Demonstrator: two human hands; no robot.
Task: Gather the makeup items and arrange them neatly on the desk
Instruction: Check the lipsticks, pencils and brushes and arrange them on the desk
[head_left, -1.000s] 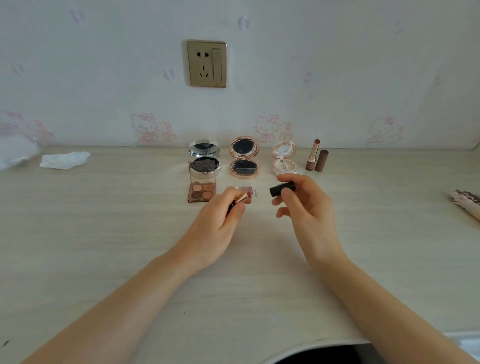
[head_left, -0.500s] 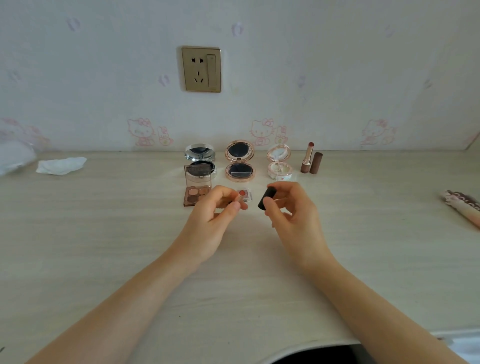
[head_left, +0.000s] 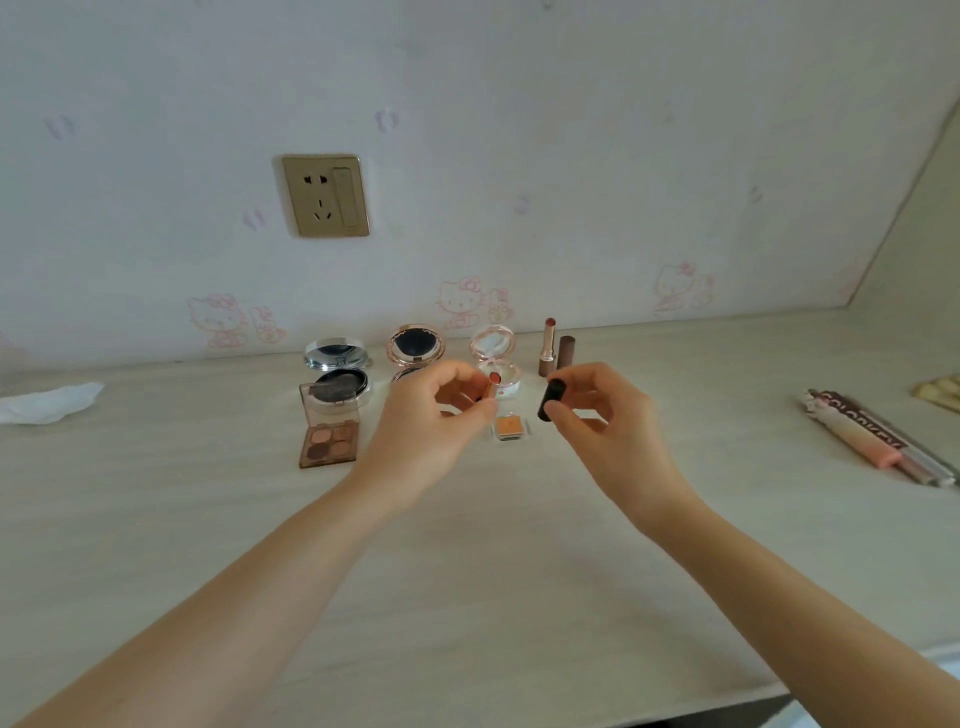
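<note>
Two hands hover above the worktop (head_left: 467, 571): the left hand (head_left: 426, 426) pinches an uncapped lipstick (head_left: 492, 384) in its fingers, the right hand (head_left: 602, 421) pinches its black cap (head_left: 550, 400). Beyond, toward the back edge, three open compacts (head_left: 415, 348) stand in a row.

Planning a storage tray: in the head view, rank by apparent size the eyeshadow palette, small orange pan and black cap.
Largest to smallest:
1. eyeshadow palette
2. black cap, held nearer the camera, so unsure against the next
3. small orange pan
</note>
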